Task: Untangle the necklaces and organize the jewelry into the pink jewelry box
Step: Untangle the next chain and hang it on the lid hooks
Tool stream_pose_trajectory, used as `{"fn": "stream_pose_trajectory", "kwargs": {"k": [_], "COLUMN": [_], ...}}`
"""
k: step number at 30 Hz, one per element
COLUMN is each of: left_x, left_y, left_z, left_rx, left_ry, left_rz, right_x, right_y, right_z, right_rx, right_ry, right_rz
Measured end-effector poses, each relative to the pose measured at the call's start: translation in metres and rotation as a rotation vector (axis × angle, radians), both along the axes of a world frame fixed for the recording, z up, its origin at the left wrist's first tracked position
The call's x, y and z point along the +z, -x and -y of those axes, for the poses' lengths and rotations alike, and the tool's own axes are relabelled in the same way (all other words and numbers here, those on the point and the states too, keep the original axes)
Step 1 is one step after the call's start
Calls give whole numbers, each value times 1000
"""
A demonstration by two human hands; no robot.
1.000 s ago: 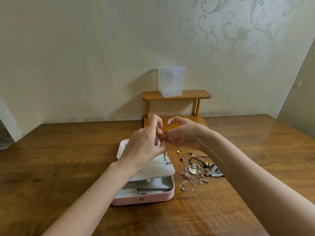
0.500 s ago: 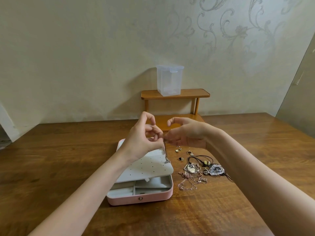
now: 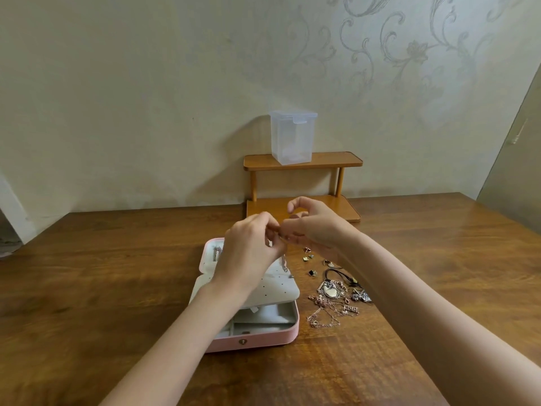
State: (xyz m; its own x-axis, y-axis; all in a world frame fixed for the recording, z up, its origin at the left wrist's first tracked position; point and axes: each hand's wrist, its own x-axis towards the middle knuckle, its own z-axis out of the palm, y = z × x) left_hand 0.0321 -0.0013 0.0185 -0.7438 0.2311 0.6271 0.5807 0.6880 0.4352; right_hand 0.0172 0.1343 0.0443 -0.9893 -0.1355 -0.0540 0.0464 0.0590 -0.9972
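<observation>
Pinching 1 thin chain [image 3: 283,263]: left hand [image 3: 248,253], right hand [image 3: 314,228].

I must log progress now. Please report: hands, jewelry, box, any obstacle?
Left hand and right hand pinch a thin chain above the open pink jewelry box. Tangled necklaces lie right of it. No obstacle seen.

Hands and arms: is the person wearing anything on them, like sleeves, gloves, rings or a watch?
No. The left hand and right hand are bare, with no gloves, and no rings or watch show. Both forearms are uncovered as far as the picture's edge, so no sleeves are visible.
</observation>
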Motion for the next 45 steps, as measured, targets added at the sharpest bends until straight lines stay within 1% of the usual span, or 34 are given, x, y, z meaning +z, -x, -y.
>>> {"fn": "stream_pose_trajectory", "kwargs": {"k": [1,3,5,6,7,10,12,18,23,25,27,31,32,34,37,40,43,45], "left_x": [0,-3,-5,-4,-3,5,9,9,7,8,10,13,13,14,13,7,5,10], "left_y": [1,1,1,3,3,4,4,3,5,6,7,7,7,9,9,2,-5,0], "left_z": [0,1,5,8,10,14,15,13,13,15,16,18,19,21,20,11,8,15], "left_rx": [13,49,62,48,21,-114,-159,-111,-53,-56,-48,-72,-92,-135,-149,-180,-244,-241], "left_ry": [-43,-47,-34,-65,-126,-389,-427,-255,-142,-44,98,306,342,375,281,169,-42,-257], "left_rz": [5,22,61,100,154,308,324,152,-2,-84,-165,-263,-276,-257,-151,-11,219,312], "right_x": [-1,-1,3,5,7,9,10,10,12,12,14,22,25,27,25,20,21,24], "right_y": [0,0,0,0,0,1,2,3,2,2,3,4,4,5,8,8,9,10], "right_z": [1,0,-2,-3,-4,-5,-5,-4,-4,-5,-6,-4,-4,-5,-6,-4,-6,-10], "right_rx": [-17,-35,-8,16,38,64,52,37,26,30,47,126,155,185,168,124,101,124], "right_ry": [31,113,165,175,187,231,224,216,160,109,26,-220,-249,-227,-162,-148,-78,-41], "right_rz": [-25,-47,-33,-21,-11,16,13,8,-25,-31,-36,-22,-5,32,68,51,22,17]}}
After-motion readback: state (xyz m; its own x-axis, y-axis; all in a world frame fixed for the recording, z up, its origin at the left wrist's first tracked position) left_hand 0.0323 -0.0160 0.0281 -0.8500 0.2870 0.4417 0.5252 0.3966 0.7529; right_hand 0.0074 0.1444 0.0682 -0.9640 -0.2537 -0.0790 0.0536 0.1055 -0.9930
